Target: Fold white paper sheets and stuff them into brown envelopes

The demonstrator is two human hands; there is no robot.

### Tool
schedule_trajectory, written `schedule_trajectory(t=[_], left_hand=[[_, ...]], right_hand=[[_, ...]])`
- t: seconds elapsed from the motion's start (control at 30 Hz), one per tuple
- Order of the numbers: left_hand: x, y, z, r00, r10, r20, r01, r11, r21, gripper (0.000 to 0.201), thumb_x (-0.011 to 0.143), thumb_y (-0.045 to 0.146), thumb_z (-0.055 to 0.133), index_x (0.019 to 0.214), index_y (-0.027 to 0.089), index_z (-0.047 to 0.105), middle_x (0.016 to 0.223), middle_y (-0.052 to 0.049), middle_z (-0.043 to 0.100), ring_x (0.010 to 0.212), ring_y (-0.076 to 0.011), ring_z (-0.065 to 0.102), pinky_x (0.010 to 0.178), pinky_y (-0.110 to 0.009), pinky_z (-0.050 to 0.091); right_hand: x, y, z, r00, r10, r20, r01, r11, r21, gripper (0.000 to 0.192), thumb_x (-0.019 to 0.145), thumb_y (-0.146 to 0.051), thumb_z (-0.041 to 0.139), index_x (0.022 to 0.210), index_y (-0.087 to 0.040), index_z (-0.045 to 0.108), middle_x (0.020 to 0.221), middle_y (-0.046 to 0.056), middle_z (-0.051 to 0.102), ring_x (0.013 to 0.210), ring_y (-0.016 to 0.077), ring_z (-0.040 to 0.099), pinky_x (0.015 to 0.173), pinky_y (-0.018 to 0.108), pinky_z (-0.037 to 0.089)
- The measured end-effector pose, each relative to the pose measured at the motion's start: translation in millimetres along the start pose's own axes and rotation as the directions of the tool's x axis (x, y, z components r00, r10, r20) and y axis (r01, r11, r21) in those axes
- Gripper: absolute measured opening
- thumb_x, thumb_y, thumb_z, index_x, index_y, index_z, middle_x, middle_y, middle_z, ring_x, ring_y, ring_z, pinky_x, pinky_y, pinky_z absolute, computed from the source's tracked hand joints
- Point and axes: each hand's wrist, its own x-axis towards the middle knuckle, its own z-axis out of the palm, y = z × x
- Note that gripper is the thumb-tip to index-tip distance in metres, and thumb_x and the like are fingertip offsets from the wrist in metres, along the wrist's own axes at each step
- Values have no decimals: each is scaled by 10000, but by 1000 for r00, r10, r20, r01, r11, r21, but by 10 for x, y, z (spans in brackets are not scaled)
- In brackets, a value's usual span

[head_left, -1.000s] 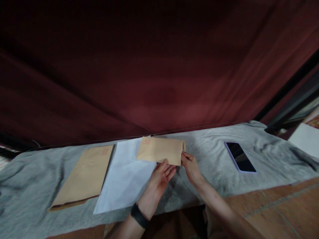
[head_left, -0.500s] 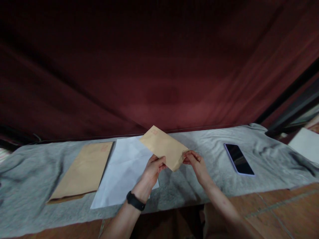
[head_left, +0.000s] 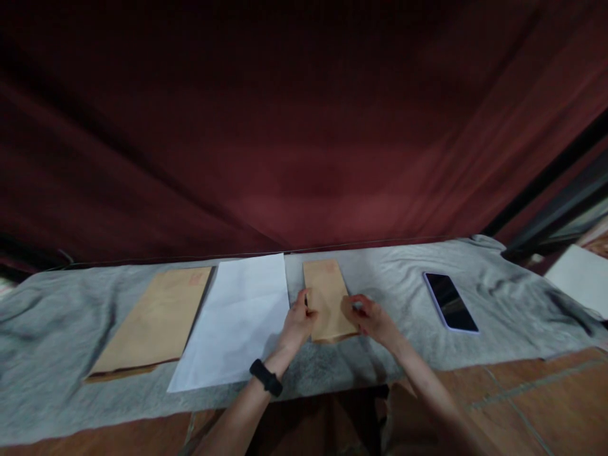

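Observation:
A small brown paper envelope (head_left: 327, 288) with faint red print near its top is between my hands, its long sides running away from me. My left hand (head_left: 299, 322) is closed on its left edge, thumb on top. On the opposite edge, my right hand (head_left: 374, 322) pinches the paper low down near the corner. The envelope appears to lie on or just above the grey cloth (head_left: 389, 272); I cannot tell which. To the left of my left hand lie white paper sheets (head_left: 237, 310).
Larger brown envelopes (head_left: 152, 316) are stacked on the far left. A phone with a purple edge (head_left: 451, 303) rests on the cloth to the right. Behind stands a dark red curtain (head_left: 304, 158). White paper (head_left: 579, 278) shows at the far right, and a tiled floor (head_left: 532, 405) below.
The envelope was tilted and partly over the white paper. It has been turned straight and brought down to the right of the sheets, with both hands still on it.

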Motion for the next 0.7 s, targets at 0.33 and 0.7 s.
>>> schedule_trajectory(t=[0.33,0.7], left_hand=[[-153,-51,-62,979,198,48,-187,783,593,562,814,125,557,1369,211,585,1245,-131,702,1138,-299,653,1007,-419,475],[115,111,298,852,471,228,-471,501,726,538,994,284,375,1523,196,414,1615,-97,378,1526,-283,256,1240,-521,222]], right_hand=[[41,-148,243,890,-437,126,412,656,-632,497,994,-266,425,1484,-219,489,1569,95,445,1413,266,448,1157,452,379],[1,-64,434,896,-414,157,382,542,-748,518,1009,-243,377,1518,-167,444,1604,121,363,1468,286,378,1199,503,286]])
